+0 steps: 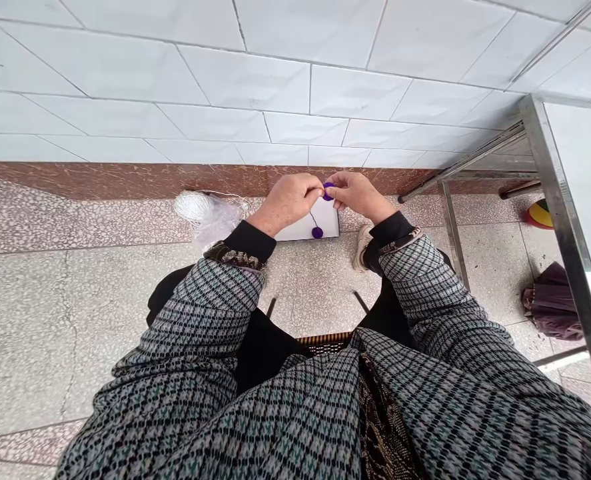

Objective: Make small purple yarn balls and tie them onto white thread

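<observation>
My right hand [358,193] pinches a small round purple yarn piece [328,192] between thumb and fingers. Close against its left edge, the thumb and forefinger of my left hand [292,200] are pressed together; what lies between them is too small to make out. A thin dark strand [314,219] runs down from beneath my left hand to a second purple round [317,233]. That round appears over the front part of a white flat surface with a dark edge [295,231]; whether it rests there or hangs, I cannot tell.
A white yarn ball [194,208] and a clear plastic bag [220,223] lie left of my hands. Ahead stands a tiled wall [285,80]. A metal-framed table [550,160] is on the right, with a folded dark umbrella [554,303] and a red-yellow object [540,213] nearby.
</observation>
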A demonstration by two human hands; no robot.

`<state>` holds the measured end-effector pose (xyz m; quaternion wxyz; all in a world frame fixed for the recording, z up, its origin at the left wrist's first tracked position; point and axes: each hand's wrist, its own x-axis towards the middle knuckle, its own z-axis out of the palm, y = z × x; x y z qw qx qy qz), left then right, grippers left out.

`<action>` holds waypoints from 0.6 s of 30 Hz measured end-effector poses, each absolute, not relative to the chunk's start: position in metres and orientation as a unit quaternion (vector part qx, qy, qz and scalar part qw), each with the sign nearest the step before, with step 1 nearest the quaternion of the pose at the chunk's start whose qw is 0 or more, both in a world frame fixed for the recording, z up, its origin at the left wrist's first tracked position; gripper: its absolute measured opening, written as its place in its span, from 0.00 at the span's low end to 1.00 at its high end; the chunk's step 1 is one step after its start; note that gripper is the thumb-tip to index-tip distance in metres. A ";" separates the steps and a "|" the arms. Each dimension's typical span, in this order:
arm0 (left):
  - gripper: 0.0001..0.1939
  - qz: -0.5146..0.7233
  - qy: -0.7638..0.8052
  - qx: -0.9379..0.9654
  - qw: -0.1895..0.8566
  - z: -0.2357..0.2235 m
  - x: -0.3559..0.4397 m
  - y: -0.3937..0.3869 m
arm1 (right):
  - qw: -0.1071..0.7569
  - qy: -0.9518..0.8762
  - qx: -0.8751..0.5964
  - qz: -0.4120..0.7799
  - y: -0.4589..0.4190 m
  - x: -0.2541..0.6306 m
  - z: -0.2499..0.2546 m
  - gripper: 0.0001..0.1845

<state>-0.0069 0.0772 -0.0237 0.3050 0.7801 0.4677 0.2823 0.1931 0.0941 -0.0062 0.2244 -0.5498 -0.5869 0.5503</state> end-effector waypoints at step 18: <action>0.10 0.315 0.494 0.721 0.369 -0.022 0.004 0.079 | 0.363 -0.476 -0.412 0.687 0.096 0.198 -0.002 0.15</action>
